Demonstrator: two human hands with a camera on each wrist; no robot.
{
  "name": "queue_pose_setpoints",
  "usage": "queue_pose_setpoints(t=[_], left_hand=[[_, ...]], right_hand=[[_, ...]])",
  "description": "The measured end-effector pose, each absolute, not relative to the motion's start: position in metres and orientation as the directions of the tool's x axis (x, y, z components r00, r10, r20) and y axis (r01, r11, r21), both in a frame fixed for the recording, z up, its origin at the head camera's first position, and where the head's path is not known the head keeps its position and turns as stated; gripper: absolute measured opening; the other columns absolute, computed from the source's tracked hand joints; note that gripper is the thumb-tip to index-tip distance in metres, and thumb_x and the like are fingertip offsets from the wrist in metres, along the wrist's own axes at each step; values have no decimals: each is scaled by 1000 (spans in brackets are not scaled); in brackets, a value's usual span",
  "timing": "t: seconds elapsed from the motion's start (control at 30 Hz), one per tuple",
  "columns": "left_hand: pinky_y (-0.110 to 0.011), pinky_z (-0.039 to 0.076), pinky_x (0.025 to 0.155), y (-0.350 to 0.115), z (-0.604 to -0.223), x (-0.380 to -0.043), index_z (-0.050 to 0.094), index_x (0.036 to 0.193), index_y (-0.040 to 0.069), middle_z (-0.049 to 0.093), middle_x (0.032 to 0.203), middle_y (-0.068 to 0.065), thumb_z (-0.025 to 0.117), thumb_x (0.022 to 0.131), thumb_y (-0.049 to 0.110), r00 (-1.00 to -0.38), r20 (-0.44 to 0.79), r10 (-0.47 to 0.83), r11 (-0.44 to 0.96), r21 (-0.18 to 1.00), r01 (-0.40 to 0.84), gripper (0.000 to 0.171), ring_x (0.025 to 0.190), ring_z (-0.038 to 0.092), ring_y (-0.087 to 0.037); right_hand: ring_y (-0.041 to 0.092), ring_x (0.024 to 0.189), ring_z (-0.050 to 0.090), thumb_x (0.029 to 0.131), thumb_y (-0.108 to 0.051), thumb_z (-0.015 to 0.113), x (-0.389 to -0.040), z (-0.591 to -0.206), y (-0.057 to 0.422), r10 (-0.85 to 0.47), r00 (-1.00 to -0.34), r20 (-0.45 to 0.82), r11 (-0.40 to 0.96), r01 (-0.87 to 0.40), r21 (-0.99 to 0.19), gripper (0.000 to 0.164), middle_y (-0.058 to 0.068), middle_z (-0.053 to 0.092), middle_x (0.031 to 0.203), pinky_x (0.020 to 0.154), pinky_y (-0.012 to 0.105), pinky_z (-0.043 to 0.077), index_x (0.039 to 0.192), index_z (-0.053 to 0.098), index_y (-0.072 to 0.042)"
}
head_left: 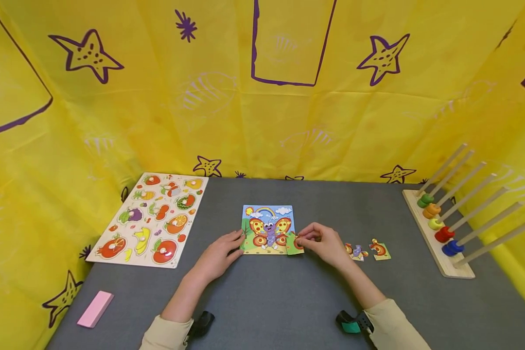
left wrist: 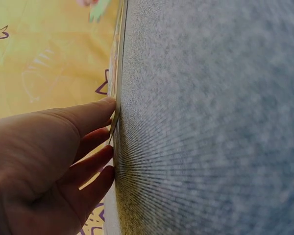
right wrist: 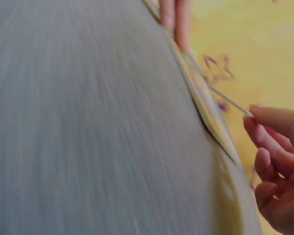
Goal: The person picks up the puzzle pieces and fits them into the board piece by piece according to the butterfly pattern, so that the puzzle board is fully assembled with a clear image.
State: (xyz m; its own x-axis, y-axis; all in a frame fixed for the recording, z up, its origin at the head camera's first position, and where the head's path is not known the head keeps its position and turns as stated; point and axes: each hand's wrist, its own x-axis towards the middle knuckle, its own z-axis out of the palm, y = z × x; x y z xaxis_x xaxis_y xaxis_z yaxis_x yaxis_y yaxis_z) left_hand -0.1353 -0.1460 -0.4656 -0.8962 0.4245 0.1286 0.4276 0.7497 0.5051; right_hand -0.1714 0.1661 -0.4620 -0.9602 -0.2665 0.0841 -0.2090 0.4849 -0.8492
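A square butterfly picture puzzle (head_left: 269, 227) lies on the dark grey table. My right hand (head_left: 323, 242) pinches a jigsaw piece (head_left: 294, 247) between thumb and forefinger at the puzzle's lower right corner. That piece overlaps the corner and slants up from the board in the right wrist view. At the puzzle's left edge my left hand (head_left: 218, 253) rests with relaxed fingers, and its thumb (left wrist: 95, 113) touches the edge. Right of my right hand lie two loose things: a jigsaw piece with purple (head_left: 357, 252), partly hidden by the hand, and a red-orange jigsaw piece (head_left: 379, 249).
A fruit peg board (head_left: 127, 226) lies at the left, with a pink block (head_left: 95, 309) nearer me. On the right stands a wooden rack (head_left: 442, 253) with tall pegs and coloured rings. A yellow patterned cloth (head_left: 227, 131) hangs behind the table.
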Motion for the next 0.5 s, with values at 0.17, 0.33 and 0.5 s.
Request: queue_pose_setpoints(t=[0.17, 0.33, 0.5], left_hand=[[-51, 37, 104, -145, -466, -135, 60, 131, -4, 53, 139, -18, 66, 92, 12, -898, 135, 419, 755, 498, 427, 42, 131, 46, -37], [-50, 37, 105, -145, -467, -135, 58, 132, -3, 53, 139, -17, 66, 93, 12, -901, 138, 411, 754, 504, 421, 43, 131, 46, -36], [-50, 37, 105, -146, -468, -135, 55, 135, -4, 52, 140, -18, 66, 93, 11, -901, 145, 409, 747, 515, 422, 46, 131, 46, -36]], right_hand=[[8, 65, 60, 81, -19, 81, -175, -466, 125, -262, -961, 93, 453, -208, -867, 15, -5, 71, 78, 57, 22, 41, 90, 70, -13], [7, 60, 58, 81, -18, 80, -179, -469, 95, -260, -960, 106, 452, -218, -865, 13, -6, 72, 77, 54, 21, 40, 91, 73, -14], [4, 63, 61, 80, -20, 82, -185, -473, 75, -250, -964, 94, 472, -206, -857, 13, -5, 72, 77, 54, 20, 44, 88, 73, -13]])
